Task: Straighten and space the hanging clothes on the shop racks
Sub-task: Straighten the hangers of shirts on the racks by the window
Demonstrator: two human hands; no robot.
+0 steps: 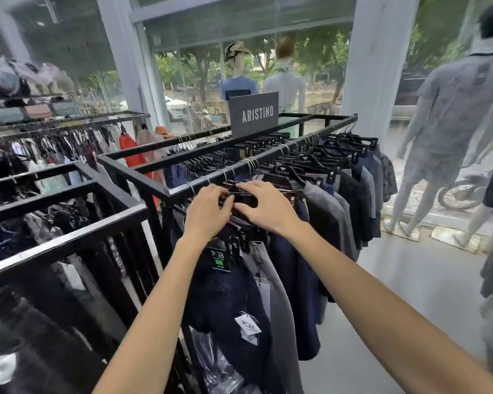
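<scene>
A black metal rack (160, 191) carries a row of dark shorts and trousers on black clip hangers (319, 163). At the near end of its right rail, my left hand (208, 211) and my right hand (264, 206) both grip the top of a bunch of black hangers (244, 196). Navy shorts (228, 294) with a white swing tag and a grey pair (279, 294) hang below my hands. Grey and navy garments (333, 217) continue along the rail to the right.
A second black rack (66, 243) full of dark clothes stands close on the left. A grey "ARISTINO" sign (254, 113) sits on top of the rack. Mannequins (444, 132) stand by the glass front on the right, with grey floor (410, 285) between.
</scene>
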